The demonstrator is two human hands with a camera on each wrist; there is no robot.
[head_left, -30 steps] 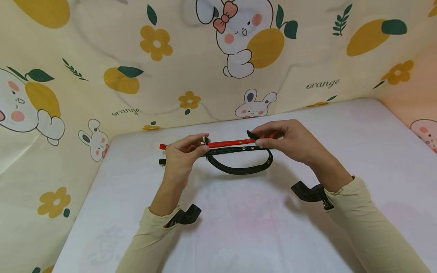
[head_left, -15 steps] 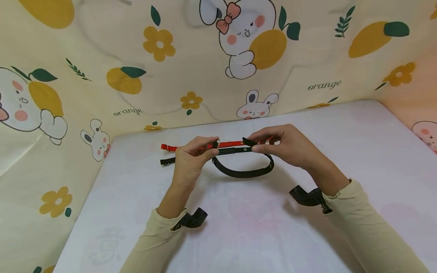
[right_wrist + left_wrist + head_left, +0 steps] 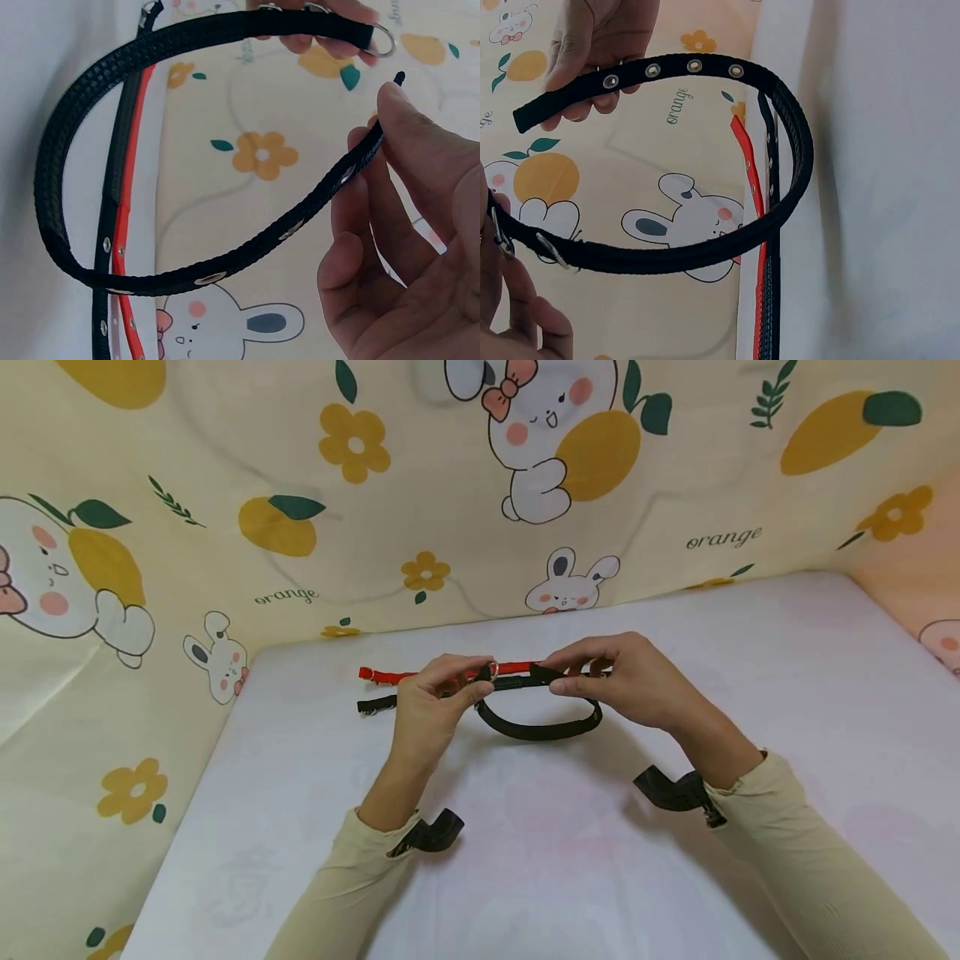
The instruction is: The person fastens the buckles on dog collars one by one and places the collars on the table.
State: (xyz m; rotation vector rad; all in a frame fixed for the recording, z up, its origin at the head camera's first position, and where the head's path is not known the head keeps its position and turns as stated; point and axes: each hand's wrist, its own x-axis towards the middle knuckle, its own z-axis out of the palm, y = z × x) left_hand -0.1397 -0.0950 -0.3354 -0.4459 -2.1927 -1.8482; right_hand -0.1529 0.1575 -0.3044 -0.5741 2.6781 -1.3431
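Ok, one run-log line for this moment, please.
left hand: pinches buckle end | right hand: pinches holed tip | black collar: bent in loop | red collar, second black strap: on table

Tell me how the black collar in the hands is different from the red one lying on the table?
The black woven collar is bent into a loop, held up by the left hand and right hand; the red flat collar lies straight and untouched on the white table. Both have metal eyelets.

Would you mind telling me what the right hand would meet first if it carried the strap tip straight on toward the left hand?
Most likely the metal ring at the buckle end of the black collar, pinched by the left hand. The right hand points the holed tip at it; depth is uncertain.
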